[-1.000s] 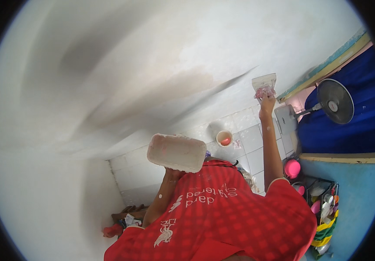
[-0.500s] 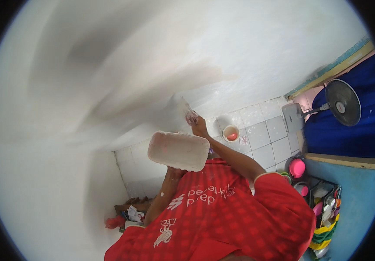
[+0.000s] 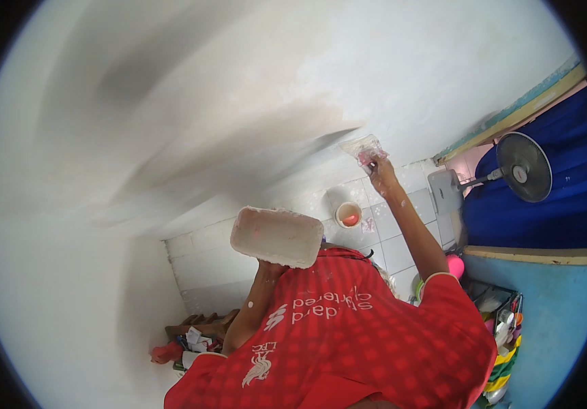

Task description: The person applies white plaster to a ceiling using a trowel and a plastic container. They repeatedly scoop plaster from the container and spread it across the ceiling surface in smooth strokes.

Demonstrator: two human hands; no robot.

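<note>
My left hand [image 3: 273, 266] supports a shallow white rectangular tub [image 3: 276, 237] from below, its fingers mostly hidden beneath it. The tub is smeared with whitish paste along its rim. Out to the right, my raised right hand [image 3: 380, 172] grips a scraper [image 3: 362, 146] with a broad, pale flat blade and pinkish smears near the grip. That blade is at or very close to the white wall [image 3: 402, 75]; whether it touches I cannot tell. Greyish, uneven patches [image 3: 239, 146] mark the wall to its left. White specks dot my right forearm.
On the tiled floor [image 3: 402, 253] stands a small white bucket [image 3: 348, 215] with something orange-red inside. A standing fan [image 3: 522, 167] is at the right before a blue curtain [image 3: 566, 211]. Kitchenware crowds a rack [image 3: 505, 320] at lower right; clutter lies on a wooden piece [image 3: 205, 324] at lower left.
My right hand has swept the scraper rightward and slightly up along the wall, the arm stretching out. The tub in my left hand stays nearly where it was. The view has shifted slightly.
</note>
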